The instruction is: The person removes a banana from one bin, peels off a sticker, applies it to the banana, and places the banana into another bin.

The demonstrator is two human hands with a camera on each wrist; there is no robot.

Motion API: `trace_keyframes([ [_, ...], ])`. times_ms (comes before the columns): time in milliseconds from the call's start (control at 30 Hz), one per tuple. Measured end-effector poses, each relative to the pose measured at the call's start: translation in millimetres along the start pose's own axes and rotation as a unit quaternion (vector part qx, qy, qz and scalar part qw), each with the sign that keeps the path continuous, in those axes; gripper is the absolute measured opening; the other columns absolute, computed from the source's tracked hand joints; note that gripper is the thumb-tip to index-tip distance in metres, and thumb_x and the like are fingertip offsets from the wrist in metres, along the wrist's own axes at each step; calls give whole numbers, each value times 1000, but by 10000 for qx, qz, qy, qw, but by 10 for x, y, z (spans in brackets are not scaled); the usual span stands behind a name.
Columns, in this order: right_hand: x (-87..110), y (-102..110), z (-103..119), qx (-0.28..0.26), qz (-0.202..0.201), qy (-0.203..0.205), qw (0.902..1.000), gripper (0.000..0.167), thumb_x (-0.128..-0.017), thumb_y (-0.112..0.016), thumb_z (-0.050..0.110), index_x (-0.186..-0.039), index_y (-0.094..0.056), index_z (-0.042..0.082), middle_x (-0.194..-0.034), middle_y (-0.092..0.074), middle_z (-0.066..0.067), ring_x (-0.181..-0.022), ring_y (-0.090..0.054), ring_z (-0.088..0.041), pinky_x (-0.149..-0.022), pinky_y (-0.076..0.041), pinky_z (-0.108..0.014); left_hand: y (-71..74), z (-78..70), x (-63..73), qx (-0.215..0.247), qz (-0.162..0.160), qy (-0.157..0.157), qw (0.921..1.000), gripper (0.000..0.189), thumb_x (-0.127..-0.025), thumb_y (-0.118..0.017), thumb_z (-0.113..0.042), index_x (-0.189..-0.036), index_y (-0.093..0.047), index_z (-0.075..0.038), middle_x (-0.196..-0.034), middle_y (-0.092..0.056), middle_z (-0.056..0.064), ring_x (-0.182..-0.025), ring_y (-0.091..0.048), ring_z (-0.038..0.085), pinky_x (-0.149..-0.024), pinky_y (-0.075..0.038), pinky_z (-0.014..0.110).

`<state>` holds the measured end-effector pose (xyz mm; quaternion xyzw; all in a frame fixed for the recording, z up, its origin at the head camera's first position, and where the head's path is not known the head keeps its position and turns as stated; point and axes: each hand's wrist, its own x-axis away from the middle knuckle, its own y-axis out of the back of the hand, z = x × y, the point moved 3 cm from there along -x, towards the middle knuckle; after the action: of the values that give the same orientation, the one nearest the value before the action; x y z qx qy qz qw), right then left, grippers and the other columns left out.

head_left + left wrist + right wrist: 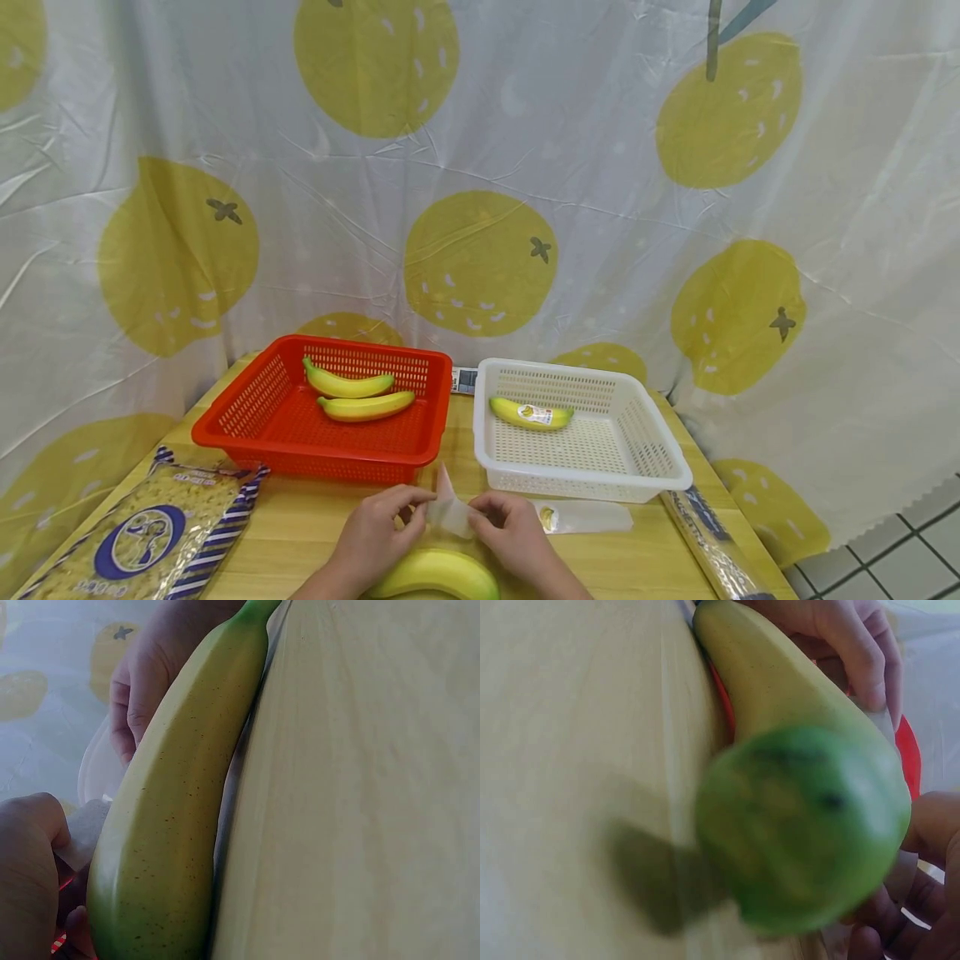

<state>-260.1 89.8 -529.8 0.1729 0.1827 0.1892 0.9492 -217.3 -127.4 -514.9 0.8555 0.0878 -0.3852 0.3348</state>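
Between my two hands is a thin, translucent label strip [452, 510], with a pinkish corner sticking up. My left hand [384, 533] pinches its left side between thumb and fingers. The right hand [517, 533] pinches the other side. Just below them on the table lies a yellow banana [442, 575], greenish at its ends; neither hand grips it. Close up, that banana [169, 795] hides part of the strip in the left wrist view, and its blurred green end fills much of the right wrist view. Another label strip [585, 517], bearing a banana picture, lies beyond the right hand.
At the back left stands a red basket [315, 458] holding two bananas [367, 406]. Right of it, a white basket [585, 482] holds one banana with a label [536, 414]. A pasta bag [142, 533] lies at the left, a spaghetti pack [708, 542] at the right edge.
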Motion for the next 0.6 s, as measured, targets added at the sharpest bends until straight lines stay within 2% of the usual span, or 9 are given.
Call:
trace_keyframes([
  [167,-11,27,-28,331,-186,-229,9990,6,-95,-73,13,-97,-77,9,-91,-77,0,-81,-66,-2,-73,-55,-21,24,-7,-9,-56,-94,-1,9999,32,-75,-79,7,-95,-78,-19,-82,-69,-15,-71,-55,-9,-57,-45,11],
  [400,-22,68,-78,781,-636,-590,9932,6,-91,-75,13,-96,-77,9,-87,-73,3,-76,-59,0,-69,-50,-20,50,4,-18,34,-299,-112,9995,30,-76,-79,7,-95,-78,-17,-82,-70,-11,-73,-57,-6,-57,-40,7],
  [500,-22,79,-77,786,-707,-642,9923,8,-90,-76,12,-97,-77,7,-88,-73,1,-76,-59,0,-68,-50,-20,59,15,-17,148,-325,-126,9993,31,-77,-79,6,-95,-77,-19,-83,-70,-10,-74,-57,-6,-56,-41,7],
  [600,-26,87,-72,713,-692,-616,9931,12,-90,-75,10,-102,-76,6,-89,-73,0,-75,-59,-1,-67,-51,-20,68,-1,-17,371,-350,-322,9982,34,-77,-78,7,-97,-76,-21,-85,-69,-12,-75,-59,-4,-56,-44,10],
])
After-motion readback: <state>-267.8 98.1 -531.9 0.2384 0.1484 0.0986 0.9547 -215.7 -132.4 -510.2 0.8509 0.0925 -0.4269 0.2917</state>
